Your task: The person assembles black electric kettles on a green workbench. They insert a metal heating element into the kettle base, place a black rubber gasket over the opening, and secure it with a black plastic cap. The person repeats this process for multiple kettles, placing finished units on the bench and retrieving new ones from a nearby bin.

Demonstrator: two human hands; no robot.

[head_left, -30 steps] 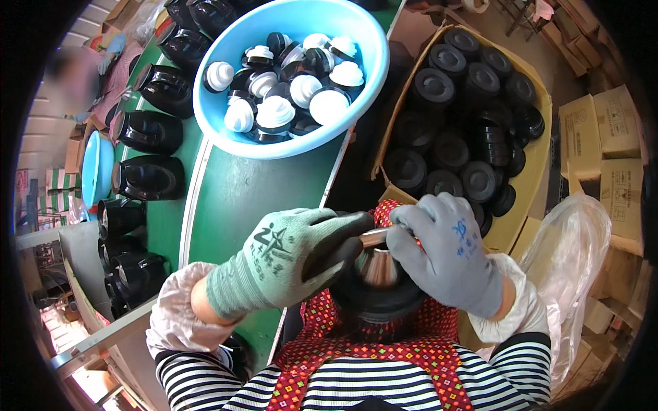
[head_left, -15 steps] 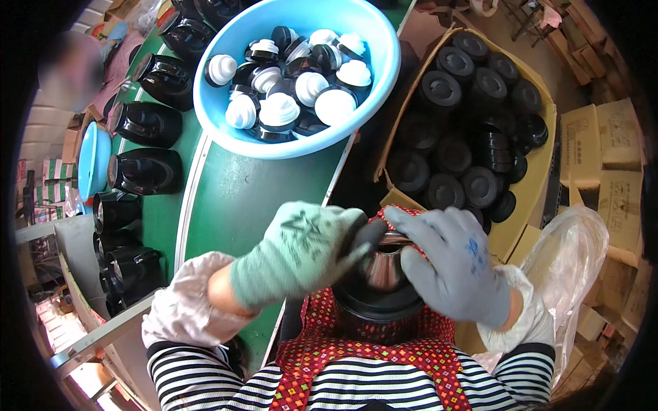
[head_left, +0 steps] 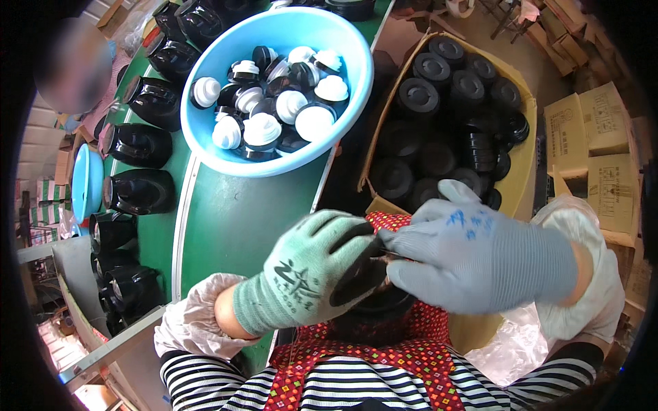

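A black jug (head_left: 373, 309) stands upright against my red patterned apron, close to my body. My left hand (head_left: 312, 274), in a green glove with a dark palm, is closed around its neck from the left. My right hand (head_left: 473, 257), in a grey glove, comes in from the right, thumb and fingers pinched together over the jug's mouth. The two hands' fingertips meet there and hide most of the metal neck. What the right fingertips pinch is too covered to make out.
A light-blue basin (head_left: 277, 166) of black-and-white stoppers (head_left: 291, 106) sits on the green belt (head_left: 236, 219). Black jugs (head_left: 140, 146) line the belt's left side. Right of it, a carton (head_left: 526, 147) holds round black lids (head_left: 419, 96). Further right are more cartons (head_left: 612, 195) and clear plastic (head_left: 507, 349).
My right forearm has swung out to the right, and that hand now lies flatter over the jug's mouth. The metal neck, visible before, is mostly covered. The surroundings have shifted slightly in the picture.
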